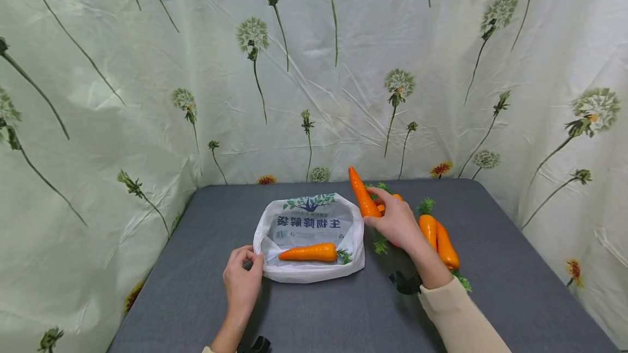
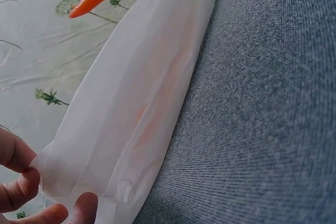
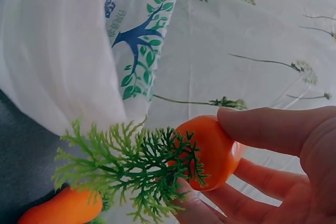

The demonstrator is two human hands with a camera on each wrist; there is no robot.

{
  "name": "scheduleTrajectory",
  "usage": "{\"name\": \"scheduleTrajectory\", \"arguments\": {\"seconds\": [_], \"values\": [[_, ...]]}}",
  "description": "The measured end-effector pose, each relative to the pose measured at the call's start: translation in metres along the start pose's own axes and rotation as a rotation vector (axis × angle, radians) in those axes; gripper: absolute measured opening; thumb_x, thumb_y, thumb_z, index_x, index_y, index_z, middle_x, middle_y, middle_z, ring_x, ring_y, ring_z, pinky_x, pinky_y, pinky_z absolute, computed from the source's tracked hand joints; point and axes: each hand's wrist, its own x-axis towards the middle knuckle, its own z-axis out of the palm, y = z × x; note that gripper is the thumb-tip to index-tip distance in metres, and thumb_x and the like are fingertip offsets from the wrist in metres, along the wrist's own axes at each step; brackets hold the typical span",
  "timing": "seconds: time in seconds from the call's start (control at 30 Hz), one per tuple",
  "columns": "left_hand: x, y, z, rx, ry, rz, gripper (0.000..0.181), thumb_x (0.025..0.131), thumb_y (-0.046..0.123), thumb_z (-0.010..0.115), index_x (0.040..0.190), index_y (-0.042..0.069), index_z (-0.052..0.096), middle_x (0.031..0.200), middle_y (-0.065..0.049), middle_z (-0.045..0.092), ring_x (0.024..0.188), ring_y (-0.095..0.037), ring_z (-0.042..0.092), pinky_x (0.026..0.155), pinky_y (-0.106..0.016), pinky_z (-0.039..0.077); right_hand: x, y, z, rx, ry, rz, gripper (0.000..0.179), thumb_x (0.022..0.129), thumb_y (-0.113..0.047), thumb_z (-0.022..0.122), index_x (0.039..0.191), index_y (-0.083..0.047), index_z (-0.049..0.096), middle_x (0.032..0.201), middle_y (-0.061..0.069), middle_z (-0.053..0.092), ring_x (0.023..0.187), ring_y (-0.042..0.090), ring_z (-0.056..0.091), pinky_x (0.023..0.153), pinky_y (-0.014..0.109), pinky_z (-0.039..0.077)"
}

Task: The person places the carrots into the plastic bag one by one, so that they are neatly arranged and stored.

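A white plastic bag (image 1: 314,275) with a printed tree and lettering stands open on the table, and one carrot (image 1: 309,253) with a green top lies inside it. At the bag's near left rim, my left hand (image 1: 243,277) pinches the plastic between thumb and fingers. My right hand (image 1: 396,217) grips a second carrot (image 1: 362,192) just right of the bag, its tip pointing up and away. In the right wrist view, thumb and fingers hold this carrot (image 3: 207,150) near its leafy green top (image 3: 131,169).
To the right of the bag, two carrots (image 1: 444,244) lie side by side on the dark grey table (image 1: 314,320). More orange carrots and green tops show partly behind the right hand. A white curtain (image 1: 314,86) with dandelion prints hangs behind the table.
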Motion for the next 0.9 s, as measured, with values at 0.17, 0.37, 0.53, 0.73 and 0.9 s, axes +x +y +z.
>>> {"name": "scheduleTrajectory", "arguments": {"seconds": [0.17, 0.37, 0.53, 0.73, 0.9], "values": [[0.0, -0.001, 0.0, -0.002, 0.001, 0.004, 0.022, 0.087, 0.007, 0.071, 0.069, 0.01, 0.06, 0.109, -0.009, 0.066, 0.1, -0.03, 0.063, 0.087, -0.049, 0.048, 0.001, -0.008, -0.001, 0.05, -0.009, -0.018, 0.071, 0.086, -0.017, 0.079, 0.149, -0.02, 0.047, 0.124, 0.014, 0.065, 0.096, 0.026, 0.067, 0.072, 0.038, 0.053], [0.001, -0.003, 0.0, 0.006, 0.003, 0.001, 0.022, 0.086, 0.007, 0.072, 0.068, 0.01, 0.059, 0.109, -0.009, 0.067, 0.099, -0.029, 0.064, 0.086, -0.047, 0.048, 0.003, -0.015, 0.0, 0.103, -0.016, -0.041, 0.07, 0.086, -0.015, 0.079, 0.148, -0.022, 0.047, 0.123, 0.011, 0.065, 0.096, 0.027, 0.068, 0.072, 0.038, 0.054], [0.001, -0.004, 0.0, 0.013, 0.01, 0.009, 0.023, 0.086, 0.007, 0.072, 0.067, 0.011, 0.059, 0.108, -0.009, 0.067, 0.098, -0.029, 0.065, 0.086, -0.045, 0.047, 0.002, -0.021, 0.003, 0.113, -0.02, -0.053, 0.07, 0.087, -0.014, 0.078, 0.148, -0.025, 0.047, 0.124, 0.008, 0.064, 0.095, 0.025, 0.067, 0.07, 0.036, 0.053], [0.001, -0.005, 0.001, 0.021, 0.014, 0.021, 0.024, 0.085, 0.006, 0.072, 0.066, 0.011, 0.059, 0.108, -0.007, 0.068, 0.098, -0.027, 0.066, 0.084, -0.042, 0.046, 0.004, -0.026, 0.009, 0.129, -0.027, -0.091, 0.07, 0.087, -0.01, 0.077, 0.149, -0.024, 0.046, 0.127, 0.008, 0.062, 0.093, 0.027, 0.066, 0.07, 0.037, 0.053], [0.001, -0.004, 0.001, 0.008, -0.001, 0.012, 0.023, 0.086, 0.007, 0.072, 0.067, 0.011, 0.059, 0.109, -0.008, 0.067, 0.1, -0.029, 0.065, 0.086, -0.045, 0.048, 0.008, -0.03, 0.014, 0.13, -0.02, -0.118, 0.07, 0.086, -0.008, 0.078, 0.147, -0.022, 0.048, 0.127, 0.007, 0.063, 0.096, 0.026, 0.067, 0.076, 0.04, 0.054]]}}
